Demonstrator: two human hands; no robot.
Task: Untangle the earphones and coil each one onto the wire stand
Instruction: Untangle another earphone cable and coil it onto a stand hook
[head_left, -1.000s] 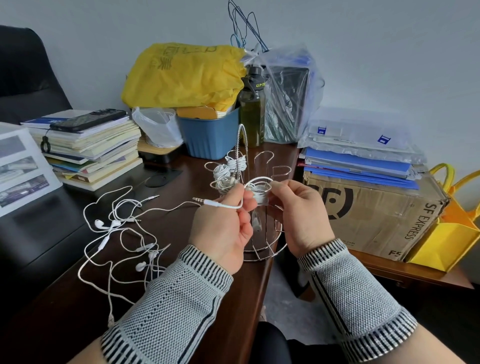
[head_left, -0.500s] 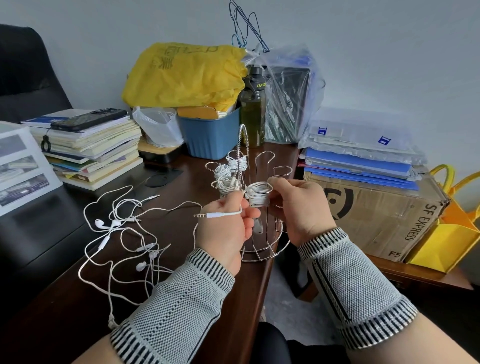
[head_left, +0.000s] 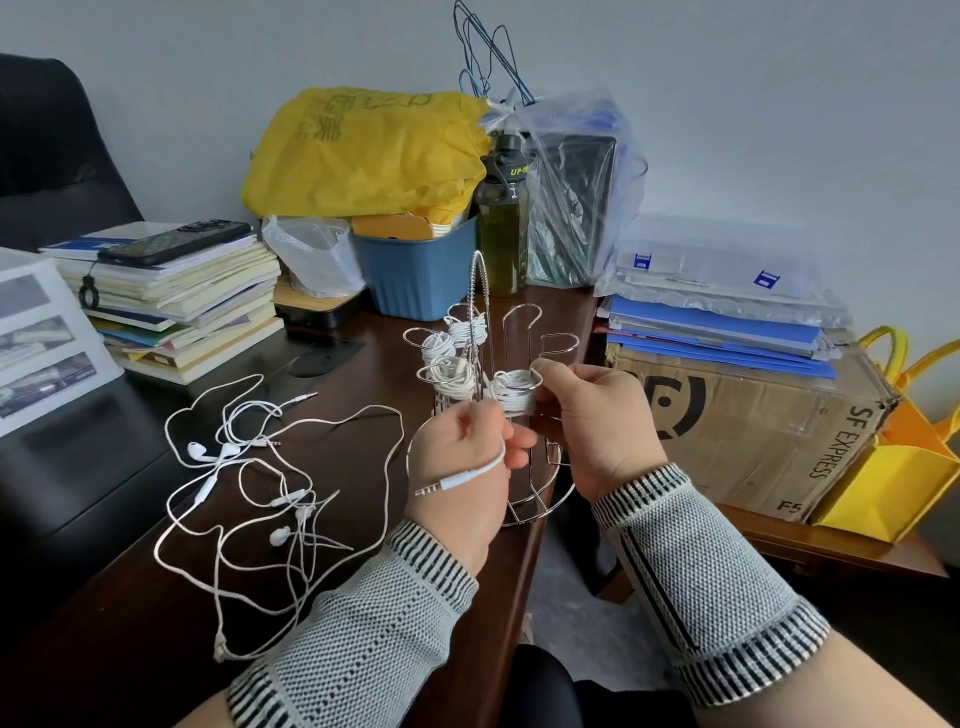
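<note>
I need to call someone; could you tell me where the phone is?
The phone lies atop the book stack at the desk's far left.

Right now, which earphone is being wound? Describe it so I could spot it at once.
Find the wire stand at the desk's right edge, in front of the blue bin. The nearest coil sits on an arm between the two hands. Unlike the other three coils, its tail runs to the left hand, the plug lying across the hand's back, while the right hand steadies it.
</note>
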